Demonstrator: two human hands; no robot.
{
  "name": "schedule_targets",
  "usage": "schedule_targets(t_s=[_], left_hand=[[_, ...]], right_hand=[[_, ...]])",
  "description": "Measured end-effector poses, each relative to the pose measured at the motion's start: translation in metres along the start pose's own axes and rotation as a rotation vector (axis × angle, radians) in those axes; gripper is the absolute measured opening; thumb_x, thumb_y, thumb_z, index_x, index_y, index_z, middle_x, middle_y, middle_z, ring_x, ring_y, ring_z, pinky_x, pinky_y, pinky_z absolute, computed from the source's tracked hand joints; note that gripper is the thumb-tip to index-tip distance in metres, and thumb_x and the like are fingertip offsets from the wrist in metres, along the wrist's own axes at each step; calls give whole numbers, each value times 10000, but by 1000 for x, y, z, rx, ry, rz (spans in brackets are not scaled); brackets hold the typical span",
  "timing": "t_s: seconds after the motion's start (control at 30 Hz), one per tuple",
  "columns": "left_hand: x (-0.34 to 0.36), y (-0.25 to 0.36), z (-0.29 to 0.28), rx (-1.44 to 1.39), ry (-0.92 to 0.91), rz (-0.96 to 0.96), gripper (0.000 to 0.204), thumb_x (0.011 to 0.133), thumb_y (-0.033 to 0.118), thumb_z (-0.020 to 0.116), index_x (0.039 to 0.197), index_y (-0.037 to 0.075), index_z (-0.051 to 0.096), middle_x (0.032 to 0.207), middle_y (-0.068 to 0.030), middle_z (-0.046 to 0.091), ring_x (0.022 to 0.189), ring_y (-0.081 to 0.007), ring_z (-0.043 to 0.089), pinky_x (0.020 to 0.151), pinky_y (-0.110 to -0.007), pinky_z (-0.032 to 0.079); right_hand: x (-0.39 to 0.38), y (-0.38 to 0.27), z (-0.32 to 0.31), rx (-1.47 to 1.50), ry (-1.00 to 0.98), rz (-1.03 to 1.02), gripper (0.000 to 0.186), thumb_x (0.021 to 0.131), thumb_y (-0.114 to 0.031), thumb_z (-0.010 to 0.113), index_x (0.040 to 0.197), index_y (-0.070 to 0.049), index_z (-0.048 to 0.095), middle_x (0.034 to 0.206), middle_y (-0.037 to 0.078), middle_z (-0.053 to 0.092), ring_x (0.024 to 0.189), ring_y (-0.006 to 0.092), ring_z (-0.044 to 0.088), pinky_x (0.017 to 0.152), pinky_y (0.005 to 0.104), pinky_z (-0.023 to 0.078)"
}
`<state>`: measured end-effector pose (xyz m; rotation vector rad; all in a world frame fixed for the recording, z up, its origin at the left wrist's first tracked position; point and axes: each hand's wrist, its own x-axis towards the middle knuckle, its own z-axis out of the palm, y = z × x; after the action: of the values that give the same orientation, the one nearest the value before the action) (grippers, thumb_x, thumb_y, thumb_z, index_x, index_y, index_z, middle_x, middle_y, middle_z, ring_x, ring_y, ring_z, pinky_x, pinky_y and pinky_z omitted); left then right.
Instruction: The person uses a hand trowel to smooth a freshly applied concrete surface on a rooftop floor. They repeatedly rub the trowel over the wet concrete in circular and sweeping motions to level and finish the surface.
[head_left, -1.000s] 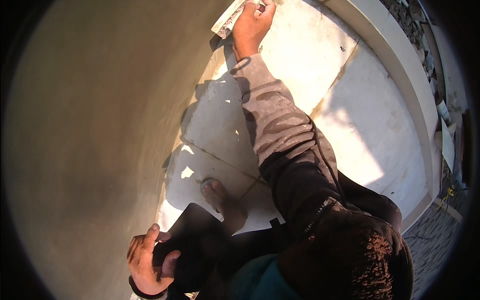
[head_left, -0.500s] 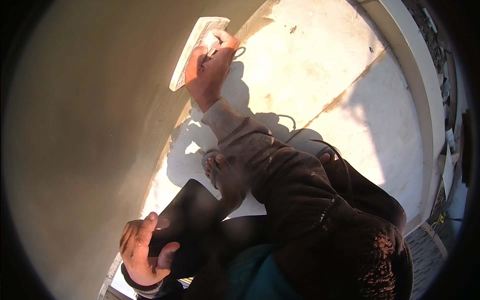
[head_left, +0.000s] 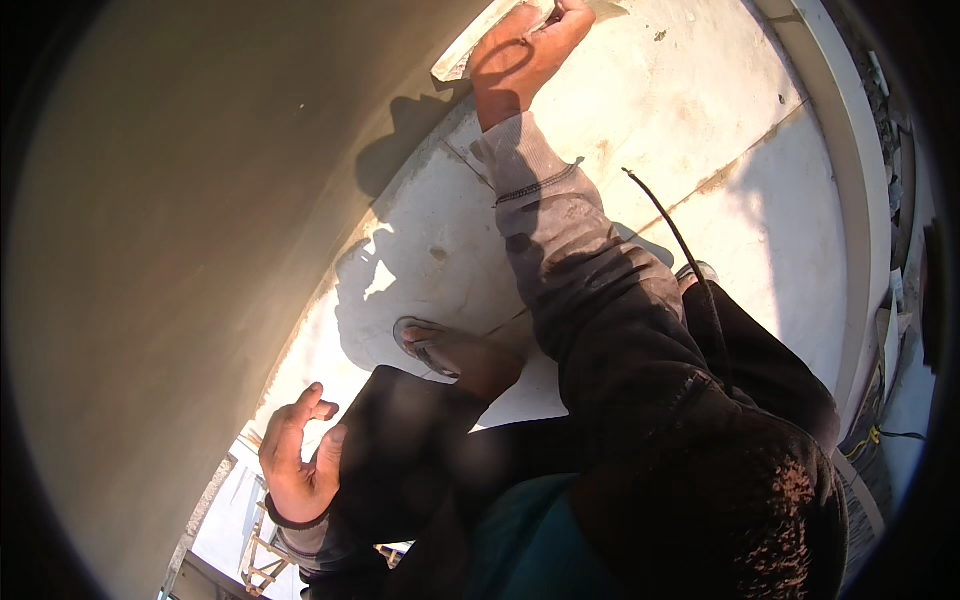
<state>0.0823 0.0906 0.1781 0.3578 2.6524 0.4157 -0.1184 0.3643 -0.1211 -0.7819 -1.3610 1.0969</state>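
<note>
At the far end of my reach, my right hand (head_left: 522,68) is closed round the handle of a pale plastering float (head_left: 460,52). The float's long face lies along the smooth grey-brown plastered wall (head_left: 190,250) on my left; its far end runs out of the picture at the top. My left hand (head_left: 303,462) holds nothing. Its fingers are apart and partly bent, beside my dark-clad left knee (head_left: 395,410) and close to the wall.
Below me is a pale, dusty slab floor (head_left: 660,120), patched with shadow. My sandalled foot (head_left: 430,345) rests on it near the wall. A raised ledge (head_left: 845,150) curves along the right, with rubble (head_left: 880,95) beyond. A dark cord (head_left: 675,225) hangs from my clothing.
My right hand has moved the float away from me and to the right along the wall. My left hand has shifted slightly up and right, with its fingers still apart.
</note>
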Motion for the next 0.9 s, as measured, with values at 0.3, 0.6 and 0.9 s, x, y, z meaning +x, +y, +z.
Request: schedule_targets(t_s=[0.3,0.6,0.9], left_hand=[[44,64,-3,224,-223,811,290,847,229,763,1087,68,741,792,-40,629,762,-169,606,666,-306,476],[27,58,39,101,-174,1297,230,842,176,732,1057,94,748,766,5,522,664,-128,484,602,-286,397],[35,3,5,164,-333,1024,291,916,260,727,1152,91,716,889,2,666,738,-145,628,657,-296,481]], right_hand=[[67,37,-16,94,-116,287,336,990,-108,539,1301,14,514,1091,200,640,1007,319,626,913,411,497],[-233,-113,-36,120,-239,457,243,989,-82,489,1203,16,433,1142,185,485,1060,279,519,944,432,447],[-188,-94,-27,6,-170,533,289,954,-13,533,1217,4,415,1170,236,480,1117,437,541,930,496,465]])
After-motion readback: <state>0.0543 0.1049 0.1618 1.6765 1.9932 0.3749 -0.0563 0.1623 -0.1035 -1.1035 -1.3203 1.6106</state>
